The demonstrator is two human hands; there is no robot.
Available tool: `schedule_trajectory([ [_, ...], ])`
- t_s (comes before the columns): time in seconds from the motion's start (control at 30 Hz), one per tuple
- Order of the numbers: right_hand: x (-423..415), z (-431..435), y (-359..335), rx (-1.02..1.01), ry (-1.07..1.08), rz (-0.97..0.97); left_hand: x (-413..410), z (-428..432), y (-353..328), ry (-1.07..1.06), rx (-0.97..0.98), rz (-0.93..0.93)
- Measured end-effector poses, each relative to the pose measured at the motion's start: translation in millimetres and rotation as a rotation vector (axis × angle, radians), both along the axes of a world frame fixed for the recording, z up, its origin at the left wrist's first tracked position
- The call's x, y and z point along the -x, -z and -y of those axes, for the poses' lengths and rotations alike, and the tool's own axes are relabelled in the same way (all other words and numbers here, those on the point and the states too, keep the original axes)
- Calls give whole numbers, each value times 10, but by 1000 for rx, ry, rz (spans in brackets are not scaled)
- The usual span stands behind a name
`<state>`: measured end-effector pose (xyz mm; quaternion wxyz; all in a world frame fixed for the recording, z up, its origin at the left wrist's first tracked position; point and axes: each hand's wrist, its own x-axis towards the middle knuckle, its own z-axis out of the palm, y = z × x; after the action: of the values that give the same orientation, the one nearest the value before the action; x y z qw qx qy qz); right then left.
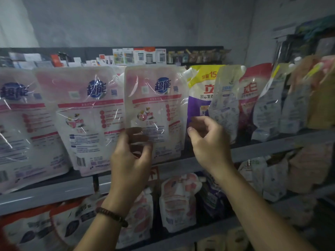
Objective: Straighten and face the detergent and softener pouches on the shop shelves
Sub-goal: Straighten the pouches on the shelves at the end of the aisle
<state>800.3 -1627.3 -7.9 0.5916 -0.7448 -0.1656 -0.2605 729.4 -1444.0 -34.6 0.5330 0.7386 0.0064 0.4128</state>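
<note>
On the upper shelf (54, 193), at the middle of the view, a pink-and-white pouch (155, 105) stands upright, printed side out, under glossy clear film. The left hand (130, 158) is at its 7 o'clock corner. The fingers (136, 137) are curled and seem to lie behind the film, with the thumb in front, so the hand appears to pinch the pouch's lower edge. The right hand (208, 140) sits at the pouch's 4 o'clock, its thumb just beside the right edge. Its fingers are loosely curled in front of a purple pouch (197, 104), and I cannot tell whether they hold anything.

At 9 o'clock from the held pouch stand two matching pouches (87, 115), leaning slightly. At 3 o'clock, past the purple one, a pale pouch (226, 102) and a red pouch (251, 91) overlap at angles, with more tilted packs beyond. At 12 o'clock, a row of small boxed goods (139, 56) lines the back. At 6 o'clock, on the shelf below, lie further pouches (178, 200). A dark beaded bracelet (111, 215) circles the left wrist.
</note>
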Motion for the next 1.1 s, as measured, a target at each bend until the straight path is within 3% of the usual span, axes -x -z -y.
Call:
schedule_trajectory([
  [0.37,287,429,243,-234,16,-188,47,164,178,199,-89,-64],
  [0.63,460,958,649,-352,45,-254,88,506,480,231,-64,-146],
  [1.1,252,2340,1271,-328,-28,-441,29,1933,961,186,51,-304],
])
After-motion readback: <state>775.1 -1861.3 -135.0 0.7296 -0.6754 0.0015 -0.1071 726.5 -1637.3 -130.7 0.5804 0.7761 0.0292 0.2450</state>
